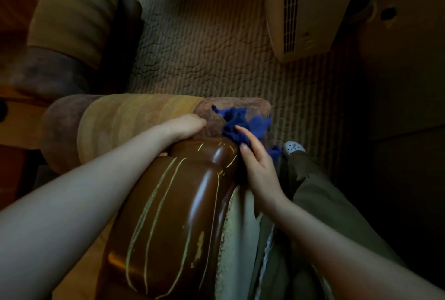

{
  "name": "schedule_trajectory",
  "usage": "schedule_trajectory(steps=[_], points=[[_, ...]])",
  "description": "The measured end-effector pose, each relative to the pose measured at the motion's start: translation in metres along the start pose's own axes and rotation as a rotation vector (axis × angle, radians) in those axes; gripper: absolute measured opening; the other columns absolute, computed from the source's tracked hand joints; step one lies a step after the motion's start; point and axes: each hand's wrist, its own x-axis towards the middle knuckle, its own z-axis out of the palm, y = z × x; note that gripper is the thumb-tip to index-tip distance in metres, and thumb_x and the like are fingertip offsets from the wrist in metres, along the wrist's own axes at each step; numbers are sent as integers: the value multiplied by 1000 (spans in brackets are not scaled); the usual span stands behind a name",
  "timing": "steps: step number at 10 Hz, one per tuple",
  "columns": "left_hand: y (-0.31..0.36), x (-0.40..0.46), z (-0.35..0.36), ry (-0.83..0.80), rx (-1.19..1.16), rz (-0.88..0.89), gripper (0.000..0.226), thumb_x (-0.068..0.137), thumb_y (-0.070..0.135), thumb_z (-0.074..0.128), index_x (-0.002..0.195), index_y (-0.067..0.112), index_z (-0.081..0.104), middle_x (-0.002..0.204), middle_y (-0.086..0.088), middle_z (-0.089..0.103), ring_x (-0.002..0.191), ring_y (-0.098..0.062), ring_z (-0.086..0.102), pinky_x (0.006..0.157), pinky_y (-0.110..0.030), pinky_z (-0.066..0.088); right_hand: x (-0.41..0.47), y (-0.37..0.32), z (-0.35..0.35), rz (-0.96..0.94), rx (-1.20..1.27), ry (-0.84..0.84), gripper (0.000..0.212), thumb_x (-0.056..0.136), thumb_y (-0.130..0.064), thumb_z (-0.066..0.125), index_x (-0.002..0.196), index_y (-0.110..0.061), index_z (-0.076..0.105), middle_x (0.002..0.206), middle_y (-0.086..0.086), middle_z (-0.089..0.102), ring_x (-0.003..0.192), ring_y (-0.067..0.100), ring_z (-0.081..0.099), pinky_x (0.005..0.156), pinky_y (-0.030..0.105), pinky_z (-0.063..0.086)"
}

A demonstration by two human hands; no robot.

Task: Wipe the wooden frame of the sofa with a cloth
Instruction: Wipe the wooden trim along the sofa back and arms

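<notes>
I saw a ribbed beige carpet [216,41], a cream slatted heater unit [305,8] at the top, and a white clog [293,147] on the floor.
</notes>
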Motion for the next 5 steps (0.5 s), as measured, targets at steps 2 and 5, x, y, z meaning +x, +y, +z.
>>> schedule_trajectory(steps=[2,5], points=[[6,-21,-8,28,-111,24,40,102,25,36,130,0,49,125,-19,55,94,-21,52,85,-32,45,-25,0,-8,103,194,-47,35,97,-11,43,124,-29,57,132,0,57,123,14,52,106,33,40],[21,-101,-26,-4,-250,165,32,101,35,33,117,23,58,121,-5,57,115,-20,52,104,-39,37,13,-32,8,-49,-112,-45,34,98,-19,45,132,-25,50,137,-6,49,130,8,42,113,33,30]])
